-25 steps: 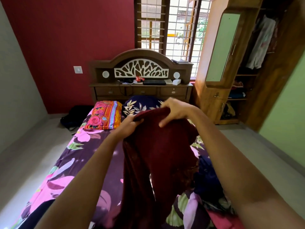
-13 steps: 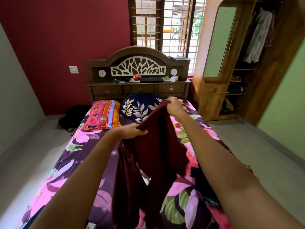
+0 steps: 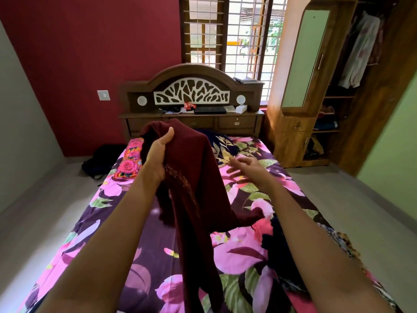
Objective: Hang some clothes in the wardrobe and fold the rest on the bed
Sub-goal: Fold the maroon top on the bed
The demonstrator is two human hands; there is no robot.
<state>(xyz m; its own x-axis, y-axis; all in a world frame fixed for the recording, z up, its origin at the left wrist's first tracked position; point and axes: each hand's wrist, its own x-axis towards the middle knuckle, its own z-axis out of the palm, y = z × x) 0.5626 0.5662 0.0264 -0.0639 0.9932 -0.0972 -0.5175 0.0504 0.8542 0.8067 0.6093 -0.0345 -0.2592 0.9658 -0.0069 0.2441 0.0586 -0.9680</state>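
**Desk:** Head view. What have the hands got?

**Me:** I read the left hand (image 3: 159, 154) as raised over the bed (image 3: 239, 247), with fingers and thumb clenched round a bunched fold of the maroon garment (image 3: 194, 177). The cloth hangs from that fist in a long drape toward the camera. One end trails onto the floral sheet.

**Desk:** And the right?

**Me:** The right hand (image 3: 246, 170) is released and grasps nothing. Its fingers are spread and a little blurred. It is just beside the garment's right edge, and I can't tell if it touches.

**Desk:** What's in the way?

**Me:** The drape hides the middle of the bed and part of the orange rose pillow (image 3: 130, 159). A navy leaf pillow (image 3: 223, 145) peeks out behind it. A heap of dark clothes (image 3: 277, 245) lies on the bed's right side, beside the right forearm. A black bag (image 3: 101, 159) sits on the floor left of the bed.

**Desk:** The wardrobe?

**Me:** The wardrobe (image 3: 338, 109) stands open at far right, well apart from both hands, with pale clothes (image 3: 358, 53) hanging inside. The carved headboard (image 3: 191, 82) and barred window (image 3: 230, 30) are straight ahead.
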